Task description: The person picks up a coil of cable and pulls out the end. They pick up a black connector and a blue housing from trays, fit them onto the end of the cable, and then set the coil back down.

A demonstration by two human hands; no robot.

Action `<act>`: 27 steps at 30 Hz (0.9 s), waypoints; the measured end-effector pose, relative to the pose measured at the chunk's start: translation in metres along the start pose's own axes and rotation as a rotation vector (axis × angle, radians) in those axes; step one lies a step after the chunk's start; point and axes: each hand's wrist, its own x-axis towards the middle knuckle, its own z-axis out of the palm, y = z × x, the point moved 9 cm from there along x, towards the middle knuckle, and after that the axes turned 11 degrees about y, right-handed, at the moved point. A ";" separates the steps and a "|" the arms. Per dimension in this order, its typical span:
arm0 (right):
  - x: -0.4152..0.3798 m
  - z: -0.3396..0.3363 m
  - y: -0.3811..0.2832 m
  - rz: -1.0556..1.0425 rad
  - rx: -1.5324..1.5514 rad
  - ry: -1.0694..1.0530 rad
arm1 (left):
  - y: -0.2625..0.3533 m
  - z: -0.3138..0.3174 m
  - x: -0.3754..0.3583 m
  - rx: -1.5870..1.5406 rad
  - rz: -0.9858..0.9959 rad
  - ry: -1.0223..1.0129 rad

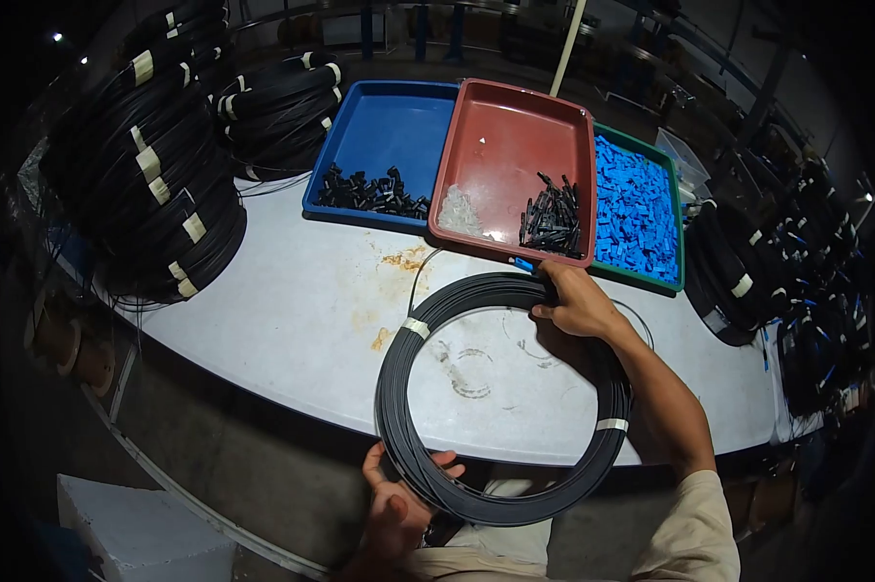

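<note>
A black cable coil [395,398], bound with pale tape strips, lies on the white table and overhangs its near edge. My right hand [578,306] is closed round the coil's far right side, with the thumb on its inner rim. Beside those fingers a small blue connector [523,263] shows at a cable end. At the near left of the coil is my left hand [398,500], palm up, fingers spread. Some of its fingers pass beneath the coil, and their tips show inside the ring. A loose cable end arcs up from the coil toward the red tray.
Behind the coil stand a blue tray [389,109] with black parts, a red tray [505,126] with clear and black pieces, and a green tray [683,242] full of blue connectors. Stacked cable coils [166,184] rise at left; more coils [733,262] stand at right.
</note>
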 end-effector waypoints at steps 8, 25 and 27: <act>-0.034 -0.062 -0.062 -0.194 0.073 0.309 | 0.022 -0.006 -0.017 0.038 0.372 0.157; -0.064 -0.079 -0.067 -0.304 0.794 0.604 | 0.147 0.142 -0.105 1.203 1.344 -0.382; -0.071 -0.064 -0.053 -0.289 0.751 0.634 | 0.138 0.134 -0.099 1.237 1.269 -0.410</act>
